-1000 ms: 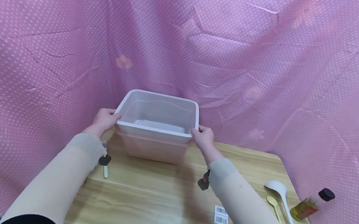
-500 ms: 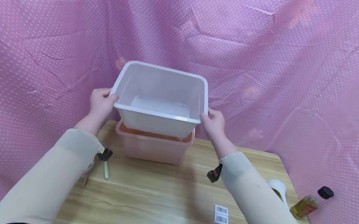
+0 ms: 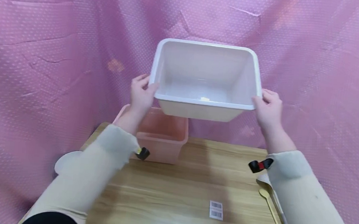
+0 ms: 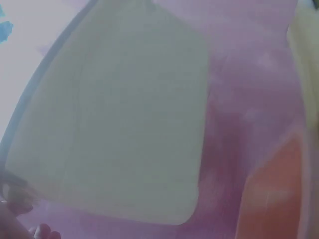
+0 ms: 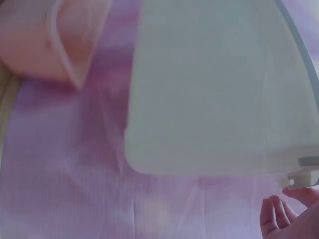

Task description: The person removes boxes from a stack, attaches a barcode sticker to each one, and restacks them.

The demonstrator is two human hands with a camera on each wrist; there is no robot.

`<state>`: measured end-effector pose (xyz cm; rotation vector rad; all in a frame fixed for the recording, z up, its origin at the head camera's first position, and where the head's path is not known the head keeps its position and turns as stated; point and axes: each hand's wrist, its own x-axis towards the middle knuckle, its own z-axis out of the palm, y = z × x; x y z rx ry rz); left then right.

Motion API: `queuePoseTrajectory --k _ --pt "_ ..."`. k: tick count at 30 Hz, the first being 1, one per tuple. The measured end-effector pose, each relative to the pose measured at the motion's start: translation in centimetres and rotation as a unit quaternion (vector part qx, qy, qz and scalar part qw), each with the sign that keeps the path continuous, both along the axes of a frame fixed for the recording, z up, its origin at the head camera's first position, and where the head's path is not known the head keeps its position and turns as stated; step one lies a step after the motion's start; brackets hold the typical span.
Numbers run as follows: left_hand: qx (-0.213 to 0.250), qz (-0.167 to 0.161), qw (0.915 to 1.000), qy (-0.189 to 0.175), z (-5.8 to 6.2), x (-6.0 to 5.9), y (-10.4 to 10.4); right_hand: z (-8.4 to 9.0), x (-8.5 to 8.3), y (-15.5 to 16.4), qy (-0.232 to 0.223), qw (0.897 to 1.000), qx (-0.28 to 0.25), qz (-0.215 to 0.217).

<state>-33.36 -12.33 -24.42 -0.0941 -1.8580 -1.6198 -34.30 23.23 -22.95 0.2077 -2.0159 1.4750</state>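
Between both hands hangs a white plastic bin (image 3: 198, 111), held up in the air with its open top tilted toward me; nothing shows inside it. My left hand (image 3: 142, 94) pinches its left rim, thumb over the edge. On the opposite rim my right hand (image 3: 269, 108) grips in the same way. Behind the left forearm a pink bin (image 3: 160, 149) stands on the table, partly covered by that arm. In the left wrist view the white bin's wall (image 4: 134, 119) fills most of the picture. The right wrist view shows curled fingertips (image 5: 269, 214) below the rim.
The wooden table (image 3: 167, 192) carries a barcode label (image 3: 216, 210). A yellow spoon (image 3: 270, 207) and a white ladle (image 3: 264, 179) lie at the right, the ladle partly under the right arm. A white round object (image 3: 64, 162) shows by the left sleeve. Pink dotted cloth (image 3: 322, 102) surrounds the table.
The white bin has risen out of the pink bin and moved right, both hands keeping hold of its rims. The pink bin's inside has come into view.
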Motion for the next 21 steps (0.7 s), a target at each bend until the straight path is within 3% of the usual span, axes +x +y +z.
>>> queuePoseTrajectory --k 5,9,13,18,21 --pt "0.006 -0.074 0.9961 -0.049 -0.9 -0.9 6.6 0.0 0.0 6.5 -0.059 0.997 0.004 -0.048" --pt "0.009 -0.142 0.9814 -0.129 -2.8 -1.2 10.6 -1.6 0.2 11.0 -0.16 0.985 0.039 -0.046" --pt "-0.009 -0.186 0.9671 -0.174 -5.7 -1.6 12.6 -5.3 0.0 14.0 -0.231 0.971 0.066 -0.012" --pt "-0.019 -0.201 0.9526 -0.228 -9.5 -1.6 13.9 -10.7 -0.3 15.5 -0.295 0.953 0.065 0.023" --pt "-0.01 -0.2 0.9456 -0.256 -12.0 -1.5 14.3 -13.6 -0.5 15.5 -0.31 0.948 0.066 0.017"
